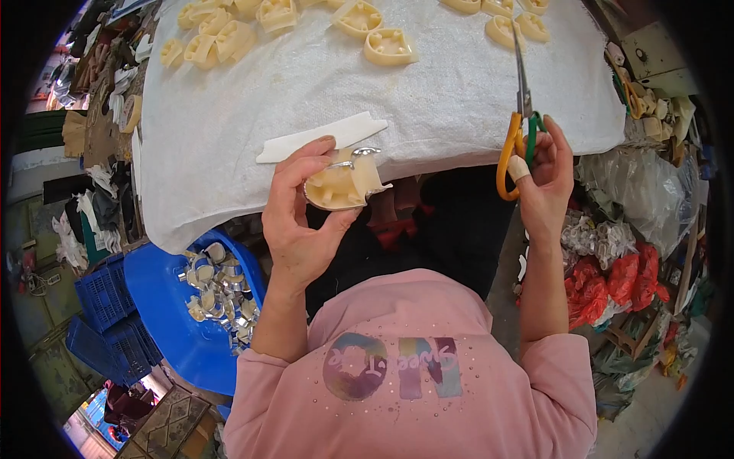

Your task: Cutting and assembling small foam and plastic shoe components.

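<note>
My left hand (298, 206) grips a hollow cream moulded piece (336, 187) by its sides, over the table's near edge. A shiny silver covering wraps the piece's rim, and a loose strip end sticks out at its right. On the right, my right hand (547, 172) holds scissors (523, 103) with one orange and one green handle. Their blades point away from me and look closed together. A fingertip of this hand wears a pale covering. Behind the left hand a flat white strip (325, 138) lies on the white cloth (451, 107).
Several similar cream pieces (390, 47) lie along the cloth's far side. At my left stands a blue tub (164, 294) holding several silver-covered pieces (222, 287). Blue crates (107, 294) stand beyond it. Red plastic bags (612, 283) and clear plastic sheeting (638, 191) are at the right.
</note>
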The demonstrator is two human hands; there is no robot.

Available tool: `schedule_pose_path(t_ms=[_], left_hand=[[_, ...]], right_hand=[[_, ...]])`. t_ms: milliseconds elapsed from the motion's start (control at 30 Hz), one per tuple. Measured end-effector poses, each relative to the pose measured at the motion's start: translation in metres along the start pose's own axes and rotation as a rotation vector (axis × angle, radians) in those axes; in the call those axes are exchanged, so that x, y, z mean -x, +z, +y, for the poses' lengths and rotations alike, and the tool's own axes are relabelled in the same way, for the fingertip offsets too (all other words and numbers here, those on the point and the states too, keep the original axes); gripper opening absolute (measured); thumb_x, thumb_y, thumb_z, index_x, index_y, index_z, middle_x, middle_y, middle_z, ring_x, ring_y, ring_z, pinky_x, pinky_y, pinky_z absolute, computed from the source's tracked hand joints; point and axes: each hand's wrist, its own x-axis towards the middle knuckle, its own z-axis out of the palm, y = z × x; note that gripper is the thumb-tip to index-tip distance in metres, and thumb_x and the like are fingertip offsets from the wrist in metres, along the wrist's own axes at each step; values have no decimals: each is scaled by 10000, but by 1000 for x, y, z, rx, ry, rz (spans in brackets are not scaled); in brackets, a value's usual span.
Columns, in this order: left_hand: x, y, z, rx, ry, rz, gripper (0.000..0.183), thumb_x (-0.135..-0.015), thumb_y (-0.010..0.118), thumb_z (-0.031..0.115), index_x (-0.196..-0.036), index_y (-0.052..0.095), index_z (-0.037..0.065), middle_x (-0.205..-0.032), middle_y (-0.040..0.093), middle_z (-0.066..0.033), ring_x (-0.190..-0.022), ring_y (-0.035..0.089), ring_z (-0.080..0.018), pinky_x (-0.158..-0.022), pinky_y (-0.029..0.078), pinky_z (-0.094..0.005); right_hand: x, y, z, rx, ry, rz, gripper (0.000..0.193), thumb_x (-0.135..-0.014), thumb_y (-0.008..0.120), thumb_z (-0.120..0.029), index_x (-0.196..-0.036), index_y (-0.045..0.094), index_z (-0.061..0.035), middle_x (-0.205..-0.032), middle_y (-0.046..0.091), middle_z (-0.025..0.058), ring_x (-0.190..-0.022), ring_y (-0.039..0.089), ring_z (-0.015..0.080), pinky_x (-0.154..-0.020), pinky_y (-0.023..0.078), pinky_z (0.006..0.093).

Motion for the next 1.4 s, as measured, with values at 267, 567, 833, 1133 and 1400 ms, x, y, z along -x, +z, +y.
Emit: schedule_pose_path(t_ms=[267,567,833,1133,1400], left_hand=[[-2,1,9,200,-281,14,600,-649,734,-45,-1173,443,-4,-1154,536,-122,-1068,540,-179,-929,441,-301],[-12,20,11,188,-345,37,599,-635,745,-7,-1170,475,8,-1117,559,-99,-1020,556,-192,-902,446,-307],[-65,85,4,-471,193,-201,566,-571,761,39,-1109,584,45,-1080,564,-111,-1024,492,-288,-909,394,-367],[-75,111,-6,-652,50,-406,574,-566,777,30,-1109,589,41,-917,500,-100,-886,507,-259,-785,436,-332],[-77,116,-3,-608,-21,-411,564,-562,773,25,-1099,601,44,-881,483,-80,-835,517,-227,-756,440,-312]], right_hand=[[18,7,-9,-31,66,-136,581,-777,624,44,-1313,409,-25,-1013,469,20,-911,500,93,-834,422,225],[10,2,-13,-515,343,-119,576,-835,585,-155,-1345,372,8,-1018,462,45,-864,482,129,-814,421,270],[-3,-2,-34,-632,97,-61,727,-773,547,-206,-1398,248,13,-1130,515,153,-987,549,216,-816,433,288],[-5,-6,-14,-981,51,41,503,-893,432,-60,-1372,284,-29,-902,527,110,-758,478,144,-721,424,311],[-7,13,0,-787,51,-15,447,-870,468,-86,-1302,377,-20,-901,513,47,-761,459,82,-667,388,218]])
